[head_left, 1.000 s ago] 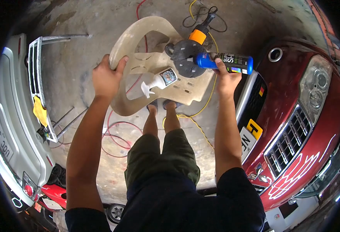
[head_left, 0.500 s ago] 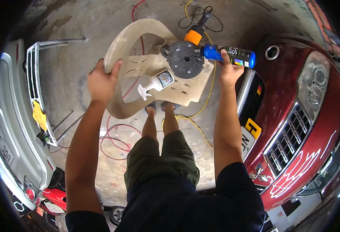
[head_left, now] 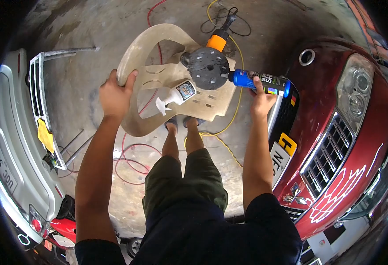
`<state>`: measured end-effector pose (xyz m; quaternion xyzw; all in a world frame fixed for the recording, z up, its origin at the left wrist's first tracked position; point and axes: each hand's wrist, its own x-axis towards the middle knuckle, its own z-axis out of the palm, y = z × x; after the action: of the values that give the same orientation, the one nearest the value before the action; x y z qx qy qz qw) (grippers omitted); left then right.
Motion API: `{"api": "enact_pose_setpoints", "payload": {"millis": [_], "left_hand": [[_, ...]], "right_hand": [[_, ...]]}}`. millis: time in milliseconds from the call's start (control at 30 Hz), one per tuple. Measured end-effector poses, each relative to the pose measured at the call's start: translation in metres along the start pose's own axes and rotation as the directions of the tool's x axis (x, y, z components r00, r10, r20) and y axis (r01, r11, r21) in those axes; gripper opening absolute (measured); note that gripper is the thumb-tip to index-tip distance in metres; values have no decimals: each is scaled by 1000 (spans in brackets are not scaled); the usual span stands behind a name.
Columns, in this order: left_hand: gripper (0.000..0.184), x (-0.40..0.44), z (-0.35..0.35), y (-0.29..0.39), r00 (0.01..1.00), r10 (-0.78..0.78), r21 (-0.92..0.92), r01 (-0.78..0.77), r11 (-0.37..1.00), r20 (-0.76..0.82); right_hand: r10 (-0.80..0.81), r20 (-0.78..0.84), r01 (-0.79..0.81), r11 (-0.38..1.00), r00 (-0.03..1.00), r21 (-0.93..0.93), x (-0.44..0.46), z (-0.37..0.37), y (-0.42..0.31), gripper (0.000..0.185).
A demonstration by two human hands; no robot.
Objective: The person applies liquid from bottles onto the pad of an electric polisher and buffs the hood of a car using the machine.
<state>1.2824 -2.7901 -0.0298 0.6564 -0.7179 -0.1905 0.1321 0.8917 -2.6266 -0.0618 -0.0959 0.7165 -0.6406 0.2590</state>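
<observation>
My left hand [head_left: 116, 95] is closed around the rim of a dirty beige plastic chair [head_left: 147, 42]. In my right hand [head_left: 262, 99] is a blue bottle [head_left: 247, 79] with a dark label, tipped on its side. Its dark nozzle points left, at the right edge of a round dark grey pad [head_left: 209, 66]; whether they touch I cannot tell. The pad belongs to a polisher with an orange body [head_left: 217, 43] and black handle, which rests pad-up on the chair. Lying on the seat beside the pad is a white spray bottle [head_left: 178, 95].
A dark red car front [head_left: 357, 119] with white lines drawn on it is at my right. On the left are a silver vehicle [head_left: 24, 145] and a bare bumper frame [head_left: 43, 97] carrying a yellow cloth [head_left: 45, 134]. Red [head_left: 132, 148] and yellow [head_left: 222, 132] lines trail over the floor.
My right hand has brought the blue bottle down in the view, so its nozzle now points at the lower right part of the pad's edge. My left hand keeps its grip on the chair.
</observation>
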Motion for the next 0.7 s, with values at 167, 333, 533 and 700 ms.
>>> {"api": "enact_pose_setpoints", "payload": {"millis": [167, 333, 533, 700], "left_hand": [[52, -1, -2, 1, 1000, 4, -38, -4, 999, 3], [55, -1, 0, 0, 999, 26, -44, -28, 999, -36], [54, -2, -2, 1, 1000, -10, -72, 9, 997, -8], [53, -2, 0, -1, 1000, -5, -38, 4, 999, -8]], "right_hand": [[-56, 28, 57, 997, 998, -56, -5, -12, 18, 39], [-85, 33, 87, 993, 996, -77, -17, -16, 9, 39], [-132, 168, 146, 986, 977, -75, -44, 4, 20, 37], [-189, 195, 209, 974, 962, -84, -50, 12, 29, 33]]}}
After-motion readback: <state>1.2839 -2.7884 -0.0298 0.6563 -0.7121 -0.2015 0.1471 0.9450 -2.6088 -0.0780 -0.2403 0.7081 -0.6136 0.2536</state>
